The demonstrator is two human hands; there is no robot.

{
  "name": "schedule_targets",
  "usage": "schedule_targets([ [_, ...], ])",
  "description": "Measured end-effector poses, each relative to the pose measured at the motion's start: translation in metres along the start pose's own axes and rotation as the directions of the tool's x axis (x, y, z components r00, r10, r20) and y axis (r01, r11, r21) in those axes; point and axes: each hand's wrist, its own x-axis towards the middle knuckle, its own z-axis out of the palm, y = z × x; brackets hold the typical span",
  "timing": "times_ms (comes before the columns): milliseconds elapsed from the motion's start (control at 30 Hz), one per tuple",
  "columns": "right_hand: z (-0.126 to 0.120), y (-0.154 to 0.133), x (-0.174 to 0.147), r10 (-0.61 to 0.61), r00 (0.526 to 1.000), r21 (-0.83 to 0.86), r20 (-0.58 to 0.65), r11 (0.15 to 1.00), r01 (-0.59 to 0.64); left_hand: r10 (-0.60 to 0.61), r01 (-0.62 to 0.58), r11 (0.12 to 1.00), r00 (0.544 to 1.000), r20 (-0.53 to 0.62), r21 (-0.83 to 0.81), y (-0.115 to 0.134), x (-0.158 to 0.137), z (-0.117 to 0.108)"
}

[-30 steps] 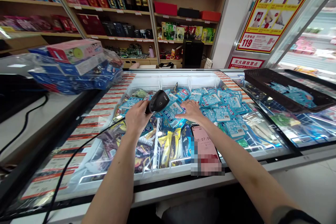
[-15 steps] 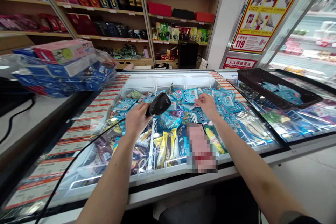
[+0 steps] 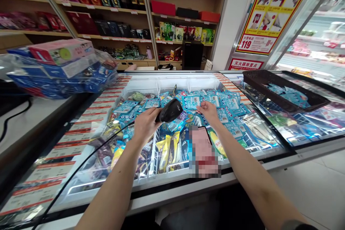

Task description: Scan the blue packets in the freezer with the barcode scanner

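My left hand (image 3: 146, 124) is wrapped round the handle of a black barcode scanner (image 3: 171, 110), whose cable runs down to the lower left. The scanner's head points right, close to a small blue packet (image 3: 191, 102). My right hand (image 3: 208, 111) pinches that packet by its lower right corner, holding it over the glass top of a chest freezer. Many similar blue packets (image 3: 230, 102) are spread out around and beyond both hands. A phone (image 3: 202, 147) with a blurred-out screen lies on the glass near the front edge, below my right hand.
Wrapped ice creams (image 3: 168, 151) show through the freezer glass. To the right, a dark tray (image 3: 309, 106) holds more blue packets. Plastic-wrapped boxes (image 3: 61, 68) are stacked at the left. Behind stand wooden shelves (image 3: 107, 7) with bottles, boxes and pouches.
The scanner has moved right and slightly down, nearer the blue packet. My right hand has brought the packet a little left and lower.
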Motion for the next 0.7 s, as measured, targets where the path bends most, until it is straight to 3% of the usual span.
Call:
schedule_targets([
  [700,0.000,-0.001,-0.003,-0.052,0.998,-0.069,0.029,0.996,0.054,0.017,-0.017,0.999,1.000,0.012,-0.045,0.013,0.001,-0.004],
])
